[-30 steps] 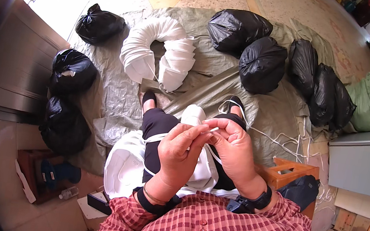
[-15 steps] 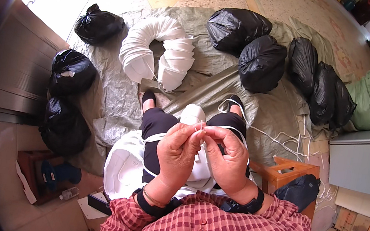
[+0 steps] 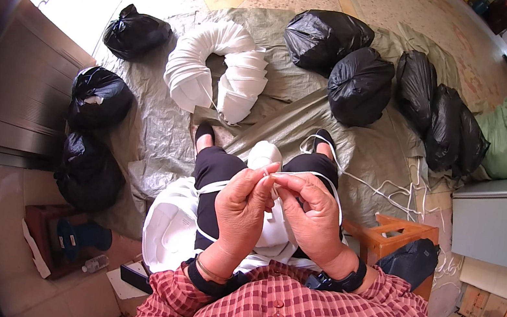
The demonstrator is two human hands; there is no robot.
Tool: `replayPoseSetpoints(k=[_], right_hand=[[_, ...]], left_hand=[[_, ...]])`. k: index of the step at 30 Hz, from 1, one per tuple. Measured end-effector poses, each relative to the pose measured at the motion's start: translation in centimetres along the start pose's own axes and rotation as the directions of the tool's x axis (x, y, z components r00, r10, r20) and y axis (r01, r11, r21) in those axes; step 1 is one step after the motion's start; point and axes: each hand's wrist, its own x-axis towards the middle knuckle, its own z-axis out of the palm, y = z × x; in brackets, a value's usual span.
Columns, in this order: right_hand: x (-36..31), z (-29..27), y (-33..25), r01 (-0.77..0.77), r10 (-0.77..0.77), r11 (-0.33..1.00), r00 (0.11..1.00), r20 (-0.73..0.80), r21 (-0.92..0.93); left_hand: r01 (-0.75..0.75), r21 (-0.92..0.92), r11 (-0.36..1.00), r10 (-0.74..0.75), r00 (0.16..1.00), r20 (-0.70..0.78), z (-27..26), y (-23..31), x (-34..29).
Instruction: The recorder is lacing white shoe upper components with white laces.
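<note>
My left hand (image 3: 242, 199) and my right hand (image 3: 310, 211) meet over my lap, thumbs and fingers pinched on a thin white cord (image 3: 330, 184). The short bit between the fingertips is mostly hidden. The cord loops over my right thigh and down toward my shoe. Behind and below my hands lie white, cup-shaped pieces (image 3: 265, 155) and soft white material (image 3: 275, 234) between my legs. More white shaped pieces (image 3: 170, 225) are heaped beside my left thigh, with a white strand crossing that leg.
A curved stack of white pieces (image 3: 188, 80) rests on a grey tarp (image 3: 158, 138). Several black bags (image 3: 359, 86) and a green sack (image 3: 506, 140) surround it. Loose white cord (image 3: 395, 196) trails right, near a wooden stool (image 3: 387, 230). Grey cabinet (image 3: 506, 219) at right.
My fingertips have shifted slightly where they pinch the cord, and my right hand has turned a little, its fingers more extended. The surroundings have stayed the same.
</note>
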Motion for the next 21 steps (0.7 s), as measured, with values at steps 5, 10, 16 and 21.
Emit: replayPoseSetpoints(k=[5, 10, 16, 21], right_hand=[[-0.2, -0.1, 0.4, -0.014, 0.013, 1.0, 1.0, 0.003, 0.017], [0.0, -0.2, 0.0, 0.025, -0.024, 0.999, 1.0, 0.018, -0.032], [0.1, -0.1, 0.3, 0.073, -0.072, 0.996, 0.997, 0.02, -0.055], [1.3, -1.8, 0.2, 0.143, -0.105, 0.967, 0.978, 0.178, -0.212]], left_hand=[[0.016, -0.028, 0.999, -0.016, 1.0, 0.006, -0.1, -0.1, 0.0], [0.056, -0.061, 0.997, -0.055, 0.998, 0.015, -0.2, -0.1, -0.1], [0.063, -0.087, 0.994, -0.061, 0.998, 0.025, -0.3, 0.0, 0.0], [-0.028, 0.022, 0.999, 0.03, 0.997, -0.073, -0.7, 0.7, 0.3]])
